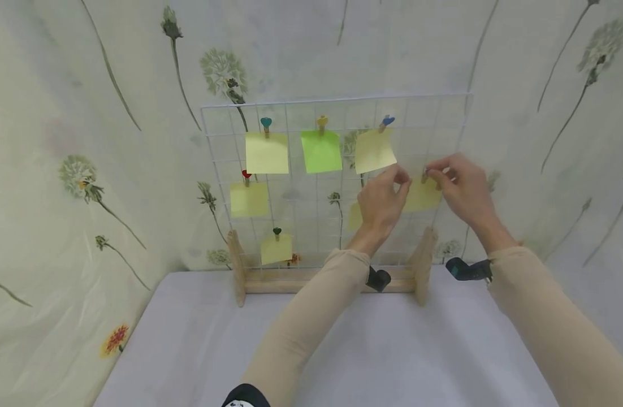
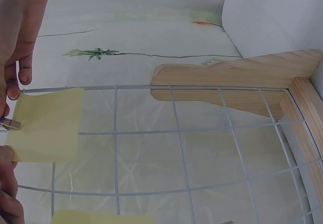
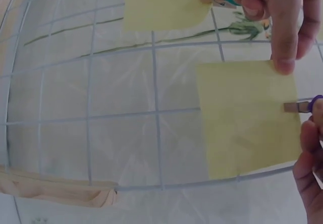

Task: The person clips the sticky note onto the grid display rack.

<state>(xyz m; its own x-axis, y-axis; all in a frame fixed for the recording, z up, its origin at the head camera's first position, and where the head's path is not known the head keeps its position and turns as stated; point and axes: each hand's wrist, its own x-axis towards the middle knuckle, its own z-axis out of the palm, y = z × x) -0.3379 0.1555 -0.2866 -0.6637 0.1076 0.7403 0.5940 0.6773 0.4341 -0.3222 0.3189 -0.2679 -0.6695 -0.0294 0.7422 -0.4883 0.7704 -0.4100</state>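
Note:
My right hand (image 1: 461,183) pinches a small clothespin (image 3: 298,106) with a purple top at the upper edge of a pale yellow sticky note (image 1: 422,196), over the right side of a white wire grid (image 3: 155,82). My left hand (image 1: 383,200) pinches the same note (image 3: 250,120) by its upper left corner. In the left wrist view the right hand (image 2: 22,37) is above the clothespin's wooden end (image 2: 11,124) and the left hand (image 2: 9,183) below it. Another yellow note (image 3: 166,4), with a teal-topped clothespin (image 3: 217,0), is partly hidden by my left arm in the head view.
Several notes hang on the grid by heart-topped clothespins, among them a green note (image 1: 321,151) and a tilted yellow one (image 1: 375,151) just above my left hand. Wooden feet (image 1: 422,268) hold the grid on a white-covered table (image 1: 199,333). A flowered curtain (image 1: 138,68) is behind.

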